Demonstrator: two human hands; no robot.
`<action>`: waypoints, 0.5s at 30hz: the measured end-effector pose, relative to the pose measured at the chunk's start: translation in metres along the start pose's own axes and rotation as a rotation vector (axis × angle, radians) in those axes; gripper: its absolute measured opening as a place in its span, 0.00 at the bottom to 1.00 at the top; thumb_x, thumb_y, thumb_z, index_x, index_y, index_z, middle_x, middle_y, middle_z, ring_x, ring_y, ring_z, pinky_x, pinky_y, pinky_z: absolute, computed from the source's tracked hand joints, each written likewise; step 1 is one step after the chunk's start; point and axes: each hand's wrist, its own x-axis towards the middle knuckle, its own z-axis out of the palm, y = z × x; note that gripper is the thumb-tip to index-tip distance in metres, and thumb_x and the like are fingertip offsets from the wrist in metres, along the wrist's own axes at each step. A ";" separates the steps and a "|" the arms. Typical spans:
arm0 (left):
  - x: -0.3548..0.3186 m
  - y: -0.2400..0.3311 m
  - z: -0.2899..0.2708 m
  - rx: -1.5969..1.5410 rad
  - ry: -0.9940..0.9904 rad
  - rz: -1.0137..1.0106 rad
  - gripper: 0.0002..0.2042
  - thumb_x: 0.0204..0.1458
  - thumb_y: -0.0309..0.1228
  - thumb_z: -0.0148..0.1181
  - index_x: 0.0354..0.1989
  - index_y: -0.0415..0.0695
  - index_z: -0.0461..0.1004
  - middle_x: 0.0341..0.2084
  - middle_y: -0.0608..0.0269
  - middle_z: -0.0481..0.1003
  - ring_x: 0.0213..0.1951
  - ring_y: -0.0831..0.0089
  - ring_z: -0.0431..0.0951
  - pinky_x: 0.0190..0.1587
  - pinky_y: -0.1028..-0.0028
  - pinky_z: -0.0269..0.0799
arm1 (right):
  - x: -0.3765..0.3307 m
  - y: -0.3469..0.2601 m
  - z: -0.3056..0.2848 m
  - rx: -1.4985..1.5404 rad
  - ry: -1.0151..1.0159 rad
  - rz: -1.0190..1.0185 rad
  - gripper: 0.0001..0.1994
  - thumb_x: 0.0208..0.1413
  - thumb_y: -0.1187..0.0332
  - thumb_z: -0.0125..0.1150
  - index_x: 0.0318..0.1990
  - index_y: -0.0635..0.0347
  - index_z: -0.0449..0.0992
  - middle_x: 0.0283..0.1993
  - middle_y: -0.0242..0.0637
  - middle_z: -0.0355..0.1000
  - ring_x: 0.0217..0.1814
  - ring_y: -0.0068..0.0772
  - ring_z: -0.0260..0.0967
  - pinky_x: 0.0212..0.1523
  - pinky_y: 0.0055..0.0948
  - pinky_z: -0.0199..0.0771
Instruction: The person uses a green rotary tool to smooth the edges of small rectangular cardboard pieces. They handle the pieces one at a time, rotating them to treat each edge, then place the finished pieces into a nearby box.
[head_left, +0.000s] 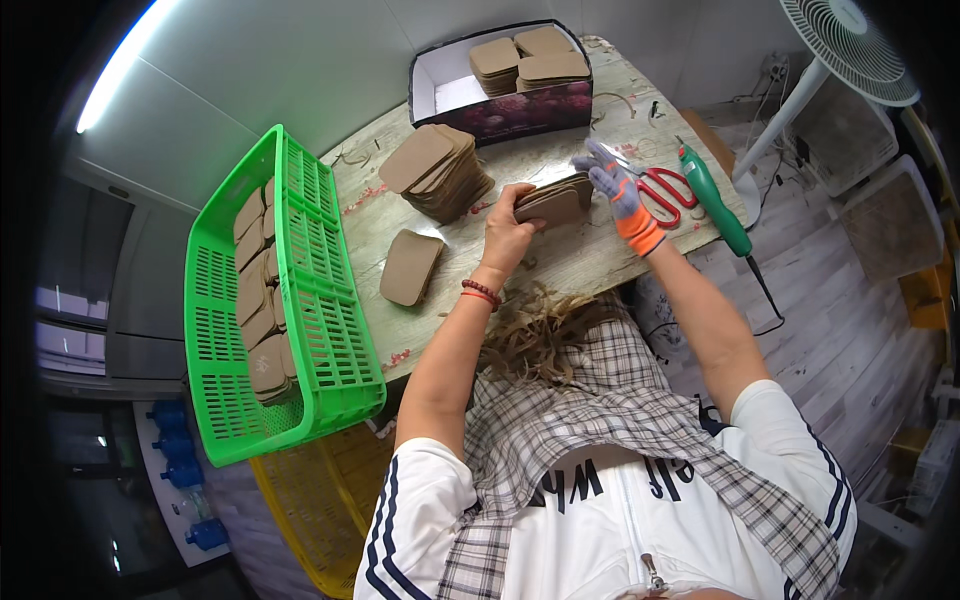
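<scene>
Stack in my hands: a small stack of brown cut pieces [553, 203], held just above the tabletop [560, 262], near its right end.
Left hand [508, 228]: bare, closed around the stack's left end.
Right hand [612, 183]: gloved, fingers spread and steadying the stack's right end.
Long axis: runs left to right between my hands, flat faces up.
Done, I judge: pieces fill the green basket [330, 330] and the box [500, 105].
Left: a fanned pile [437, 170] and a loose few [410, 266].
Nearby: red scissors [665, 190], green tool [716, 200].
</scene>
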 end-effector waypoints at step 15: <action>0.014 0.003 0.007 0.431 -0.002 0.259 0.16 0.39 0.19 0.62 0.38 0.40 0.67 0.32 0.53 0.70 0.38 0.53 0.70 0.42 0.66 0.66 | -0.014 0.050 0.000 -0.233 0.073 -0.069 0.25 0.65 0.53 0.43 0.60 0.65 0.62 0.48 0.37 0.69 0.48 0.24 0.63 0.54 0.22 0.61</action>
